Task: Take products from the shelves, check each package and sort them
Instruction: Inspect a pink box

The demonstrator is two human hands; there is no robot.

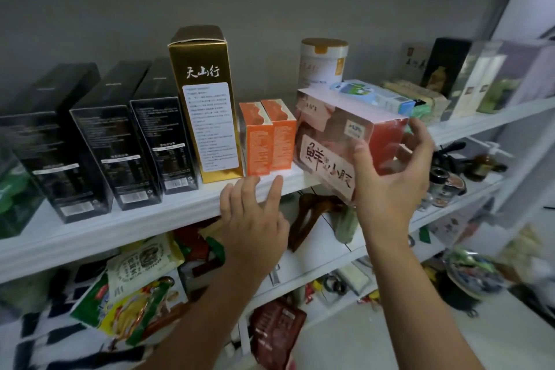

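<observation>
Right hand: we see the right hand (pixel 393 189) gripping the pink-red box (pixel 345 135), thumb across the printed front, fingers curled round the right end.
Pink-red box: held tilted at the front edge of the shelf (pixel 150 219), just right of the orange boxes (pixel 268 138); we can't tell if it touches the shelf.
Left hand: we see the left hand (pixel 252 219) with fingers straight and spread, holding nothing, fingertips at the shelf lip under the orange boxes, apart from the held box.
Shelf row: black boxes (pixel 105 141) and gold box (pixel 207 105) left of the orange boxes; white canister (pixel 324 61) and blue-white carton (pixel 375 96) behind the held box.
Below: snack bags (pixel 135 288) on the lower shelf.
</observation>
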